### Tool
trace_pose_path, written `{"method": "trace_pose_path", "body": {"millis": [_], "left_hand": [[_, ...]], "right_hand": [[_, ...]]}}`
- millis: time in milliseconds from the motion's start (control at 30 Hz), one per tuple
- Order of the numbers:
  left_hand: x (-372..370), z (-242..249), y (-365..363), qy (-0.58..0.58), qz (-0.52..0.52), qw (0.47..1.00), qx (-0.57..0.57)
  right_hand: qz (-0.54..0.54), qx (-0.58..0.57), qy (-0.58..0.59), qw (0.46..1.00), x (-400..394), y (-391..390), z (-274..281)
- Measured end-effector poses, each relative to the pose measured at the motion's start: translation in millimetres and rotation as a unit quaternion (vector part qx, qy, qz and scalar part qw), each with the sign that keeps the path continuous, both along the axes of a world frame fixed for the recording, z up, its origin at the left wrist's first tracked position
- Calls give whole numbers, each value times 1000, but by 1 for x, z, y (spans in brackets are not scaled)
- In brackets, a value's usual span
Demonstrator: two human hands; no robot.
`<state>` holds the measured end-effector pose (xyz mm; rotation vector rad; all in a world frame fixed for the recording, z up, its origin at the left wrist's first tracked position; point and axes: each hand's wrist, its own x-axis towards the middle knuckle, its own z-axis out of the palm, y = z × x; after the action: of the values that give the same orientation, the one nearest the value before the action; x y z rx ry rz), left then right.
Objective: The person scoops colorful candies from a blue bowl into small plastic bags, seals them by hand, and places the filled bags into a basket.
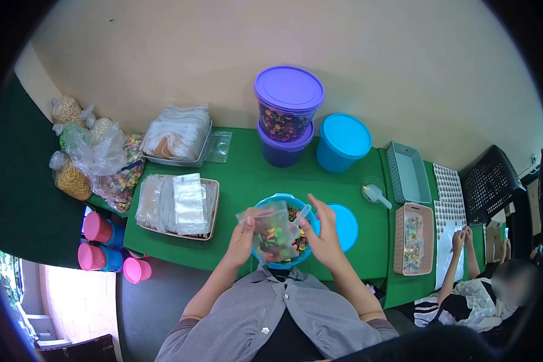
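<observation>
Nearest to me, as I watch remotely through the head camera, is the wearer's grey buttoned top (241,326); clock directions are taken from the light-blue tub (291,263), with twelve toward the wall. The left hand (242,236) pinches the upper left edge of a clear plastic pouch (273,238), its fingers narrowed on the film. The pouch, part-filled with multicoloured candy-like pieces, hangs at three o'clock from those fingers, over the tub and its similar contents. The right hand (324,236) stands at three o'clock of the pouch, index finger extended and thumb toward the film. A pale scoop handle (305,212) shows between that thumb and index finger; I cannot tell whether they grip it or touch the pouch.

Just beside the tub, at three o'clock, lies a round blue lid (346,228). Flat pouches fill a rectangular basket (214,224) between nine and ten; a white scoop (377,194) rests at two. Farther out at three are a peach basket (430,241) of filled pouches and, beyond it, a co-worker's hands (461,237). Toward the wall, two stacked purple tubs (285,120) stand at twelve and a lidded blue bucket (342,145) at one.
</observation>
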<state>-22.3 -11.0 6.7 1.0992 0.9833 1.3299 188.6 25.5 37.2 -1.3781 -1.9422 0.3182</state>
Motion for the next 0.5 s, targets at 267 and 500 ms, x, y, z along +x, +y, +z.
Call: {"method": "trace_pose_path", "body": {"millis": [267, 500], "left_hand": [[28, 18, -8, 26, 61, 997, 44], [30, 18, -12, 45, 54, 994, 80]], "right_hand": [[199, -271, 463, 820, -16, -12, 1], [195, -191, 444, 853, -22, -23, -5]]}}
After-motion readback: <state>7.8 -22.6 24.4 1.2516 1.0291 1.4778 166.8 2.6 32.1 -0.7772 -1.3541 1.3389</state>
